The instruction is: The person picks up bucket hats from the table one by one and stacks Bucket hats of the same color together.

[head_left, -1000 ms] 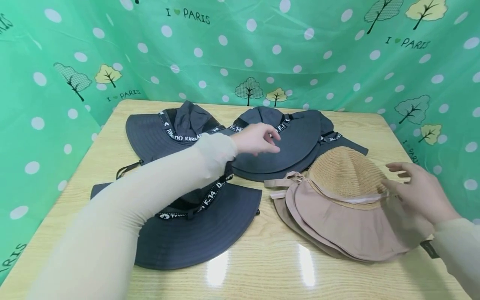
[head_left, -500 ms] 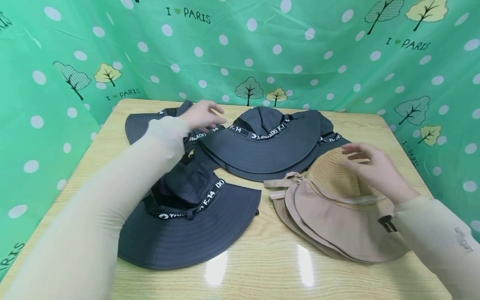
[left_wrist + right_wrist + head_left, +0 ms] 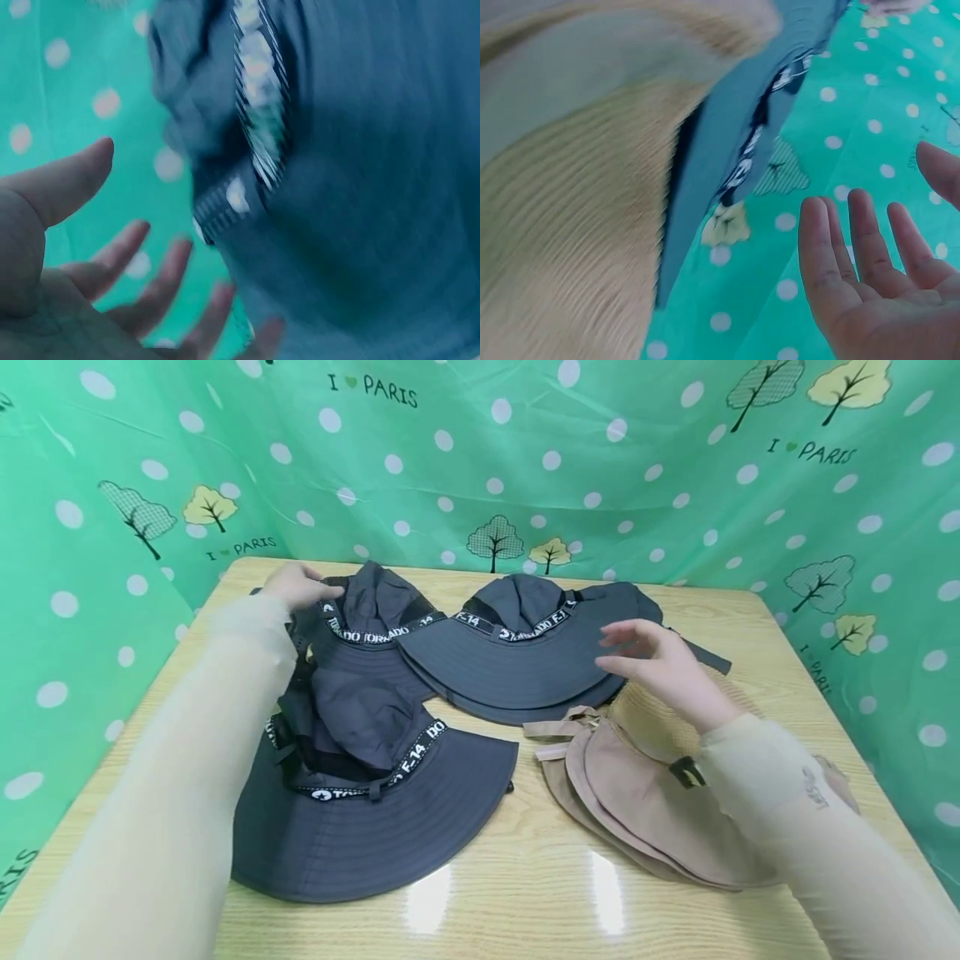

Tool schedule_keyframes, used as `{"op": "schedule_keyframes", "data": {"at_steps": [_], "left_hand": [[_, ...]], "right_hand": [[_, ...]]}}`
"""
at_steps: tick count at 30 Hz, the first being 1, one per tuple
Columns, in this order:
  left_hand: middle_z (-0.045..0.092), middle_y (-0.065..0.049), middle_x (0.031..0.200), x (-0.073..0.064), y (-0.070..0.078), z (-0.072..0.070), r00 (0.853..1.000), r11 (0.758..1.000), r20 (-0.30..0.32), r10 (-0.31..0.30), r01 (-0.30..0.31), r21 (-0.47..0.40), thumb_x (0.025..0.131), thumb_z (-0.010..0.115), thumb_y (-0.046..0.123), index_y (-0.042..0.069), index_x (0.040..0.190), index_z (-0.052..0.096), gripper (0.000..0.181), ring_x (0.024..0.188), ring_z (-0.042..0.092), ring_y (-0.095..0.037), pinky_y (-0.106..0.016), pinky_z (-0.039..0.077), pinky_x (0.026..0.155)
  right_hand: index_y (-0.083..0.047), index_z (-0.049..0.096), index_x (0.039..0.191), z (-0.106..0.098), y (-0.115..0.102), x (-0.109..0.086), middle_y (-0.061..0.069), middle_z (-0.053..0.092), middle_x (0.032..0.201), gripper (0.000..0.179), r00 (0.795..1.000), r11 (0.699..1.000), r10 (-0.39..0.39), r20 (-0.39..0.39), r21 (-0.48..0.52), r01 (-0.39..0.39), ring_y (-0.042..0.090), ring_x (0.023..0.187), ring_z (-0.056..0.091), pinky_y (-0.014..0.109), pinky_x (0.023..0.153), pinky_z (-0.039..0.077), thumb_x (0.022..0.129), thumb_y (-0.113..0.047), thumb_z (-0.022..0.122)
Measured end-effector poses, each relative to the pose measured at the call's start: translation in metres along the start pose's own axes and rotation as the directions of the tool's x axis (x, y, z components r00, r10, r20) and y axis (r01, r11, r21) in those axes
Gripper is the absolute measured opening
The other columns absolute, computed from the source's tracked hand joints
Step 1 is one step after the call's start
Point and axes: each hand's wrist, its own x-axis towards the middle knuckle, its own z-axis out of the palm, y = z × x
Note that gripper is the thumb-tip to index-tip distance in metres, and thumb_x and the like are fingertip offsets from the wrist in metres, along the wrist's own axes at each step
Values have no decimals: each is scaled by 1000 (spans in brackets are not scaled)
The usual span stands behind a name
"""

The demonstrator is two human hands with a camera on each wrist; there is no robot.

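1. Dark hats [image 3: 375, 847]: on bench [image 3: 536, 902]; one front left, one back left, overlapping pile [image 3: 517, 670] back centre.
2. Left hand [image 3: 295, 585]: released, fingers spread, beside crown of back-left hat [image 3: 380, 600]; contact unclear.
3. Right hand [image 3: 667, 670]: released, fingers extended, near beige straw-crowned hats [image 3: 637, 806], brims layered.

Left sleeve [image 3: 165, 760]: cream, long, wrinkled near the cuff
Right sleeve [image 3: 817, 839]: matching cream, small grey lettering [image 3: 813, 787]
Wrist tab [image 3: 686, 772]: black, at the right cuff
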Motion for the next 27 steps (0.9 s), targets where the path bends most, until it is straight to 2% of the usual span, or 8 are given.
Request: {"op": "schedule_keyframes", "data": {"at_steps": [2,5,8,13,15,20,24,27], "left_hand": [[37,-36,146,2,-13,-5,999,999,-1,-38,38,29,96,54,45,-13,145,34,78,132,38,-51,-59,33,113],[36,-39,143,3,-28,-11,997,997,39,-69,68,29,96,54,47,-18,144,31,83,132,36,-53,-60,30,114],[29,-40,147,1,-37,-14,991,993,64,-117,119,-21,96,53,47,-18,147,22,88,135,31,-54,-59,27,117],[21,-36,155,-8,-47,-16,968,963,93,-232,242,-121,94,53,54,-11,153,14,96,140,25,-53,-61,23,118],[17,-35,157,-9,-54,-16,961,954,111,-251,266,-138,94,52,56,-10,153,12,98,142,21,-53,-61,21,119],[9,-38,157,-4,-75,-20,962,959,111,-251,262,-104,95,48,58,-15,151,1,103,143,16,-54,-58,21,120],[11,-38,156,-2,-79,-23,959,954,76,-274,281,-104,96,40,61,-17,150,0,103,143,19,-53,-54,23,120],[9,-33,160,-1,-74,-20,966,922,38,-257,257,-290,99,34,56,-10,154,0,92,146,22,-47,-50,26,121]], "right_hand": [[-9,49,142,8,-7,9,13,53,140,53,1000,999,-11,22,43,10,29,125,53,42,99,45,95,-25,67],[-8,48,142,20,-17,25,16,54,139,53,998,994,-17,64,112,10,29,122,55,45,101,46,95,-22,67],[-8,47,143,31,-25,40,18,54,139,52,995,987,-18,97,162,2,29,120,56,48,103,48,96,-21,65],[-5,43,145,48,-33,63,19,53,139,54,988,977,-10,155,213,-24,33,124,55,49,105,47,97,-19,63],[-4,41,146,55,-34,69,19,52,139,55,983,974,-8,183,223,-33,34,124,55,50,105,47,98,-19,62],[-4,39,147,68,-36,76,19,52,139,56,970,965,0,245,256,-65,35,125,54,48,103,49,98,-19,61],[-4,39,147,76,-39,78,19,52,140,56,961,954,19,275,283,-99,35,126,55,46,102,51,98,-18,62],[-3,39,147,83,-41,81,19,53,139,55,955,942,30,295,312,-126,36,126,55,46,102,51,98,-15,62]]}}
